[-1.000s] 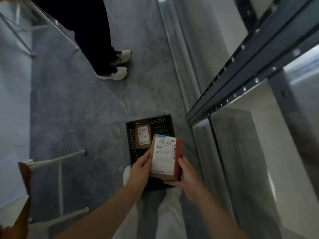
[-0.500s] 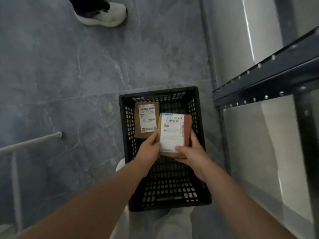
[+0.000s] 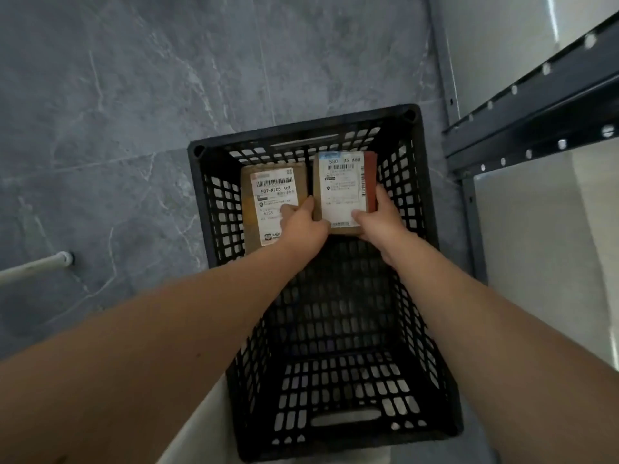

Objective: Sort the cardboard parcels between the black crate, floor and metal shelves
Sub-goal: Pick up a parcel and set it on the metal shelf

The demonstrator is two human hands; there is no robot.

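Note:
A black slotted crate [image 3: 432,209] stands on the grey floor below me. Inside it, at the far left, lies a cardboard parcel [image 3: 268,192] with a white label. Beside it, at the far right of the crate, is a second cardboard parcel [image 3: 341,185] with a white label and a red strip along its right edge. My left hand [image 3: 301,226] grips that second parcel's near left corner and my right hand [image 3: 382,219] grips its near right side. Both hands reach deep into the crate. Whether the held parcel touches the crate's bottom is hidden.
Dark metal shelves [image 3: 536,108] with a perforated beam and upright stand to the right, close to the crate. A white tube leg [image 3: 37,266] lies at the left edge on the grey marbled floor [image 3: 117,112]. My light trousers show below the crate.
Both hands have lowered the red-edged parcel from above the crate down into its far right corner, next to the other parcel. My view has dropped closer to the crate.

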